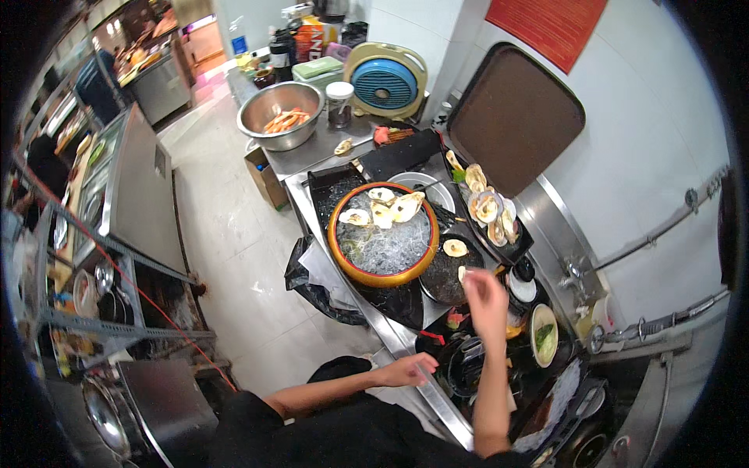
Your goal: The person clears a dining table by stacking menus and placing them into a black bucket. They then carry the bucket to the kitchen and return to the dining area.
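My right hand (pixel 487 301) is blurred above a round black plate (pixel 436 281), fingers curled. Its fingertips meet a pale oyster shell (pixel 461 275), partly hidden by them; whether they grip it I cannot tell. Farther back on that plate lies another oyster shell (pixel 455 248). My left hand (pixel 409 371) hovers empty by the counter's front edge, fingers loosely bent and apart. Left of the plate stands a round gold-rimmed bowl (pixel 333 240) filled with crushed ice (pixel 386 251). Several opened oysters (pixel 383 214) rest at the far side of the ice.
A black tray (pixel 518 253) of shellfish lies by the wall sink (pixel 564 234). Behind are a steel bowl (pixel 251 114) of orange food pieces, a lidded jar (pixel 339 108) and a blue fan (pixel 384 85). A black bag (pixel 304 292) hangs at the counter's left edge (pixel 380 319); a plate (pixel 545 345) holds greens.
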Available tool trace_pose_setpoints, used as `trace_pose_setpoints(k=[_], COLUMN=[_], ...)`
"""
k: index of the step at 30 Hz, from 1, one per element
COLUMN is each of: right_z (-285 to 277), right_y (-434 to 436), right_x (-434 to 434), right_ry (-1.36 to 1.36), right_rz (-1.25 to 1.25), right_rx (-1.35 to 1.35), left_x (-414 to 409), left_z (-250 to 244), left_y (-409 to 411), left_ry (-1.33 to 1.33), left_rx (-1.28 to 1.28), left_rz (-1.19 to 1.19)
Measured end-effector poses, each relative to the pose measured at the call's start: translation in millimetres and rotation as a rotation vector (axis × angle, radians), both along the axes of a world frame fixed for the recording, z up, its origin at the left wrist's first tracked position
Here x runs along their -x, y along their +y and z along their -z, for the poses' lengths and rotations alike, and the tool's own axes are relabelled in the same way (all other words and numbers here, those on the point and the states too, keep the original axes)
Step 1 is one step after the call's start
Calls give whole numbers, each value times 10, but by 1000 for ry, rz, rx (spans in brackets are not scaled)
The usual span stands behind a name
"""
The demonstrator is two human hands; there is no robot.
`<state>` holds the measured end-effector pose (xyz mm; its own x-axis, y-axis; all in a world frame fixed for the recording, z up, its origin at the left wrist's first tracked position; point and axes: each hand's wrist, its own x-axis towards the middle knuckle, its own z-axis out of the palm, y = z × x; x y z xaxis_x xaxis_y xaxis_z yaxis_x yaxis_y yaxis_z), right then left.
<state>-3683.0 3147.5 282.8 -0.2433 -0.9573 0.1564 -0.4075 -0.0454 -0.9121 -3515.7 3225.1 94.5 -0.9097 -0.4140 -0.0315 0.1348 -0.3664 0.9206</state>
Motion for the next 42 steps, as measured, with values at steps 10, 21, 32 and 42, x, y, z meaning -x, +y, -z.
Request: trace_pose_setpoints(k=[10, 21, 32, 42], right_z=[412, 432, 1258, 1579], right_y=[1808, 1306, -392, -2365], right_x=[-1108, -2897, -4603, -5865], right_ry=[-48, 63, 893, 708], right_rz=[3, -776, -1157, -1203], right_rx=[-244, -242, -446, -614], left_x=[-781, -2888, -5428, -7055], left_z=[295, 1179, 265, 422], left_y=[408, 576, -533, -1892], left_ry=[-317, -707, -972, -898], left_rx=[-131, 264, 351, 61], left_rz=[14, -153, -815, -984])
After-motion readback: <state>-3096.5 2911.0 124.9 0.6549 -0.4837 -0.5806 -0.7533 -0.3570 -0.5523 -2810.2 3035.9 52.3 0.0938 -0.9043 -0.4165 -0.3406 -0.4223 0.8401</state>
